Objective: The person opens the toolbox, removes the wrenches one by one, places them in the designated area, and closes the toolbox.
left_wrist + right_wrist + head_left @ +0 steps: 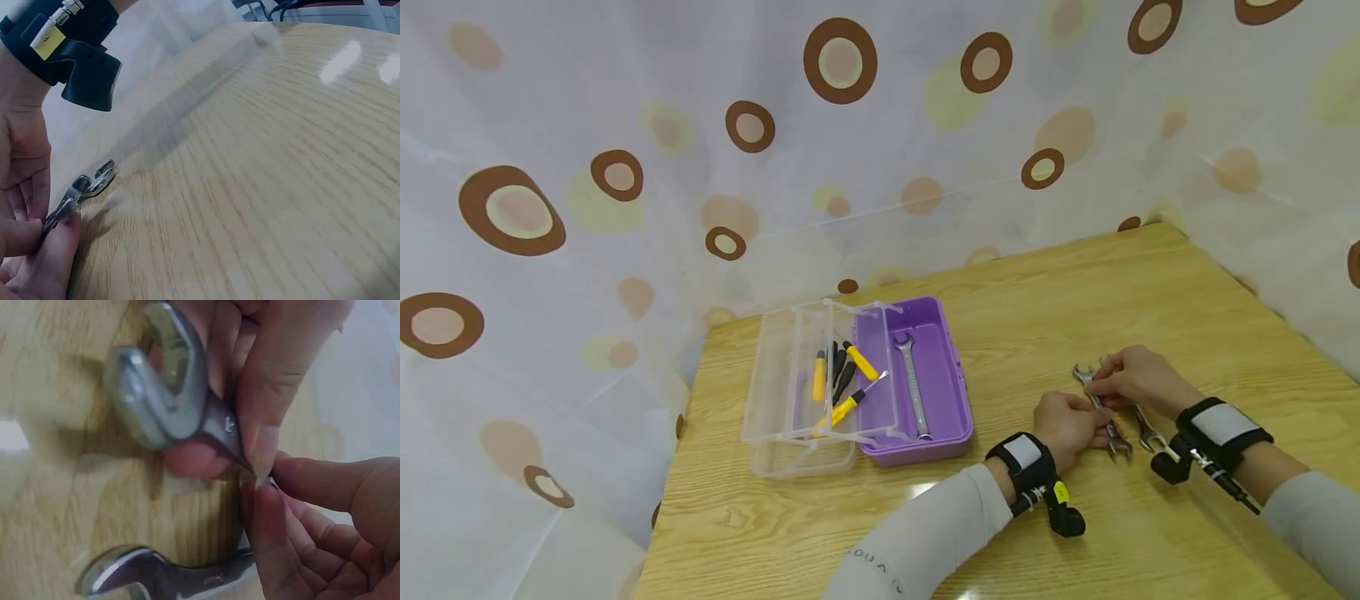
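In the head view my left hand [1066, 427] pinches the shaft of a silver open-ended wrench [1118, 445], held just over the table. My right hand [1138, 383] pinches the same wrench nearer its far end. The right wrist view shows the wrench's open end [169, 412] close up, with both thumbs meeting on the shaft. Beside it lies a second wrench [1148, 429] on the tabletop, partly hidden under my right hand. Fingers cover much of the held wrench in the left wrist view, where one wrench end [100, 178] shows.
A purple toolbox [951, 375] stands open to the left, with one wrench [913, 387] inside. Its clear tray lid [767, 392] folds out leftward, with several yellow-and-black tools [861, 362] seen in or through it. A dotted curtain [895, 150] borders the wooden table [1015, 325].
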Available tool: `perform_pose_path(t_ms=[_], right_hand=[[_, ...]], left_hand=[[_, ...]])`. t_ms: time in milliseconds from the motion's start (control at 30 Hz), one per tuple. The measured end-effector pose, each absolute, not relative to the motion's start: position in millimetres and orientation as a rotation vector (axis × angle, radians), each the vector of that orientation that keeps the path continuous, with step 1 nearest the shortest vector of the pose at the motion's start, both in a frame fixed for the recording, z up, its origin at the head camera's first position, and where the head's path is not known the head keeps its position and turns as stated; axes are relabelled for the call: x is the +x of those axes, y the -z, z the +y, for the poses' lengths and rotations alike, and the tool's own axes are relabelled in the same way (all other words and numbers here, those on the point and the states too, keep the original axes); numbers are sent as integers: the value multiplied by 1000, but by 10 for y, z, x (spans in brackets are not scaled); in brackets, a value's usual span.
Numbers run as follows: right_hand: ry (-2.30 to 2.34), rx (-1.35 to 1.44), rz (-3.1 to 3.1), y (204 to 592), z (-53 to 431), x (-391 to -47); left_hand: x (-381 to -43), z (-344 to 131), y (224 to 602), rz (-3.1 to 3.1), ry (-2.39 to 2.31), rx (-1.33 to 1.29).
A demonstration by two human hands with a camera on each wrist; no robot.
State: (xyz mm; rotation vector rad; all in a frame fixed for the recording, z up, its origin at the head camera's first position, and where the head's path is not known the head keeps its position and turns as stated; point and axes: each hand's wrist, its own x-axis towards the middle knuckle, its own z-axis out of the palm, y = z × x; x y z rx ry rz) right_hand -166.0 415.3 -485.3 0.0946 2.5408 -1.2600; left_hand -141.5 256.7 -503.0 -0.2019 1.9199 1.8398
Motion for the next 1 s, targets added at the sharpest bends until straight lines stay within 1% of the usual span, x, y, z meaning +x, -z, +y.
perform_pose_path(t_ms=[100, 333, 433, 633, 800, 1000], right_hand=[[1230, 82, 2558, 4810, 4131, -1653], [1048, 18, 2689, 4775, 4062, -1675], [980, 0, 2741, 4761, 4045, -1668], [889, -43, 2815, 4773, 4007, -1699], [817, -77, 2835, 4791, 4003, -1769], [823, -51, 2793, 4784, 4058, -1736]], left_hand=[[-1426, 2556, 5024, 1990, -1751, -136], [-1611, 2514, 5037, 2316, -1240, 199], [-1678, 2546, 5051, 2350, -1127, 272], [-1723, 2529, 4971, 2167, -1261, 217], [-1664, 2424, 4871, 2135, -1361, 215], [-1583, 2373, 4900, 1949, -1594, 114]])
